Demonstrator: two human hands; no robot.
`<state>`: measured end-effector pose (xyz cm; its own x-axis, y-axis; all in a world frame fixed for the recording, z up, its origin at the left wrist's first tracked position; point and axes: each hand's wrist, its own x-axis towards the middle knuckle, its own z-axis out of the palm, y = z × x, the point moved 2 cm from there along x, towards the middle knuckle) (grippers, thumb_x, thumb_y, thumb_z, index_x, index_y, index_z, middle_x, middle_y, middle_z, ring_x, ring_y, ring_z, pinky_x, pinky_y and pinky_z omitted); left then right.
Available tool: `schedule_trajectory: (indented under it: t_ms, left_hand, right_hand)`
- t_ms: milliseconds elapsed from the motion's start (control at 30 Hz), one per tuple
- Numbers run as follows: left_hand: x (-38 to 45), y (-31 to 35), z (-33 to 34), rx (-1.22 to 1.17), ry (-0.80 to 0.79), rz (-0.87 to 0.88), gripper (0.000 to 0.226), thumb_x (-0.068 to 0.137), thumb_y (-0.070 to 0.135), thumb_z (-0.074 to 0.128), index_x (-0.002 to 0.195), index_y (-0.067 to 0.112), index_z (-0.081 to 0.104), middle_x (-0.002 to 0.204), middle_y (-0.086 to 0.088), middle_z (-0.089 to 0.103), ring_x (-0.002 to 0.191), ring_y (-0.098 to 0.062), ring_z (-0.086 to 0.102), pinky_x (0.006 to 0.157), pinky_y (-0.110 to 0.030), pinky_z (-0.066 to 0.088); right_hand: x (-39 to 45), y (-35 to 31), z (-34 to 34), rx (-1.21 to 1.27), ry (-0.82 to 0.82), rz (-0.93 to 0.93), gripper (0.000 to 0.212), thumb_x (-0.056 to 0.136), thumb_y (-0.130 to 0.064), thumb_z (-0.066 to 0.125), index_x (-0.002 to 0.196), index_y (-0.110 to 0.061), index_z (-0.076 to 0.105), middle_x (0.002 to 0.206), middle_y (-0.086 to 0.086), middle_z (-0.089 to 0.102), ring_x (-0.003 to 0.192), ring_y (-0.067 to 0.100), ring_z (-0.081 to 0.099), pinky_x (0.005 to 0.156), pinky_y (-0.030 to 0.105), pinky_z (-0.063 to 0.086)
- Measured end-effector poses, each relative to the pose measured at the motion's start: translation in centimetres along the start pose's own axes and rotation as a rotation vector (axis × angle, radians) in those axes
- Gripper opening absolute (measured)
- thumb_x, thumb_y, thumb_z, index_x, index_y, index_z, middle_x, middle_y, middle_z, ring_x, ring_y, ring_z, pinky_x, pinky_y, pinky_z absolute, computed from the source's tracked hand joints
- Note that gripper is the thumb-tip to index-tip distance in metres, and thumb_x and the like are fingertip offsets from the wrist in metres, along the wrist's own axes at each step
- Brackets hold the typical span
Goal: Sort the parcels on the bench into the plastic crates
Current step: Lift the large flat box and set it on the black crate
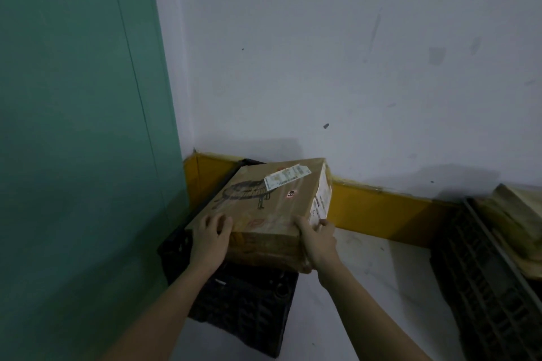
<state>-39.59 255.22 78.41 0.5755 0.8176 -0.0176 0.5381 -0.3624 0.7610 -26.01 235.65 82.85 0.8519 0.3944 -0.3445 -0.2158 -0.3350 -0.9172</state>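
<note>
Seemingly, left hand point(212, 236) and right hand point(316, 239) hold parcel point(272, 202).

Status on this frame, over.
Left hand and right hand hold cardboard parcel at its near corners. Parcel over black crate, crate's inside hidden. No obstruction seen.

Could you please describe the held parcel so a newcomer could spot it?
Find the corner where the green panel meets the white wall. Above the black crate there is a brown cardboard parcel. Unlike the parcel far right, it carries a white label and dark drawing.
</note>
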Motion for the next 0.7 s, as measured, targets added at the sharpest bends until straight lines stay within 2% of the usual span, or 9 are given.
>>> schedule_trajectory:
  t_ms: [100,200,233,333,433,467,567,633,700]
  left_hand:
    - [-0.4,0.3,-1.1,-0.118,0.137,-0.112,0.065,0.101,0.051,0.042,0.152,0.014,0.032,0.161,-0.010,0.018,0.148,-0.030,0.013,0.119,-0.051,0.020]
    - [0.2,0.7,-2.7,-0.203,0.256,-0.082,0.068,0.099,0.043,0.054,0.153,0.010,0.029,0.159,-0.012,0.021,0.146,-0.033,0.020,0.117,-0.051,0.024]
    - [0.6,0.8,-3.2,-0.248,0.283,-0.085,0.070,0.097,0.041,0.058,0.153,0.010,0.028,0.159,-0.013,0.023,0.144,-0.034,0.024,0.116,-0.051,0.026]
    - [1.4,0.9,-4.8,-0.543,0.268,-0.134,0.081,0.091,0.046,0.066,0.155,0.020,0.022,0.154,-0.008,0.033,0.136,-0.031,0.039,0.109,-0.050,0.038]
    - [1.9,1.3,-6.8,-0.772,0.281,-0.172,0.081,0.086,0.047,0.071,0.151,0.030,0.025,0.140,-0.001,0.043,0.120,-0.027,0.050,0.098,-0.048,0.047]
    - [2.0,1.3,-7.5,-0.788,0.309,-0.173,0.080,0.083,0.045,0.073,0.148,0.032,0.029,0.139,-0.003,0.045,0.117,-0.027,0.052,0.097,-0.048,0.049]
    - [1.6,1.4,-9.8,-0.739,0.448,-0.108,0.067,0.083,0.033,0.075,0.141,0.027,0.042,0.131,-0.001,0.049,0.111,-0.021,0.053,0.088,-0.035,0.048]
    - [1.5,1.1,-10.9,-0.705,0.522,-0.051,0.061,0.084,0.028,0.075,0.137,0.026,0.046,0.127,0.001,0.050,0.109,-0.018,0.052,0.086,-0.033,0.047]
    - [1.7,0.7,-11.5,-0.639,0.545,-0.023,0.059,0.083,0.025,0.076,0.136,0.023,0.047,0.126,0.002,0.051,0.109,-0.017,0.051,0.085,-0.032,0.044]
  right_hand:
    - [-0.1,0.4,-0.2,0.091,0.039,-0.015,0.084,0.074,-0.061,0.068,0.142,-0.031,0.028,0.141,0.009,0.042,0.110,0.028,0.053,0.083,0.045,0.054]
    - [-0.5,0.8,-0.8,0.167,0.032,-0.006,0.072,0.086,-0.054,0.063,0.143,-0.025,0.031,0.136,0.009,0.048,0.104,0.024,0.055,0.065,0.035,0.051]
    - [-0.6,0.9,-1.0,0.203,0.022,-0.003,0.068,0.088,-0.052,0.062,0.142,-0.023,0.032,0.132,0.009,0.050,0.102,0.022,0.057,0.065,0.036,0.052]
    - [-0.9,0.9,-1.2,0.279,0.003,-0.020,0.060,0.091,-0.049,0.062,0.138,-0.021,0.037,0.126,0.009,0.057,0.101,0.023,0.062,0.080,0.047,0.058]
    - [-1.2,0.3,-0.6,0.312,-0.041,-0.083,0.057,0.093,-0.044,0.062,0.139,-0.021,0.039,0.127,0.008,0.059,0.103,0.024,0.066,0.089,0.052,0.057]
    - [-1.4,-0.2,-0.2,0.323,-0.060,-0.109,0.055,0.094,-0.043,0.061,0.140,-0.021,0.040,0.127,0.007,0.060,0.105,0.023,0.065,0.091,0.051,0.056]
    - [-1.7,-1.8,0.9,0.243,-0.148,-0.194,0.040,0.101,-0.038,0.050,0.138,-0.022,0.048,0.125,0.000,0.061,0.107,0.018,0.063,0.093,0.042,0.054]
    - [-1.9,-1.9,2.0,0.125,-0.220,-0.215,0.031,0.104,-0.036,0.044,0.130,-0.024,0.057,0.121,-0.003,0.065,0.105,0.014,0.064,0.093,0.037,0.054]
    - [-1.6,-0.7,3.0,0.001,-0.224,-0.223,0.028,0.102,-0.039,0.042,0.114,-0.024,0.063,0.118,0.001,0.067,0.104,0.018,0.064,0.095,0.040,0.053]
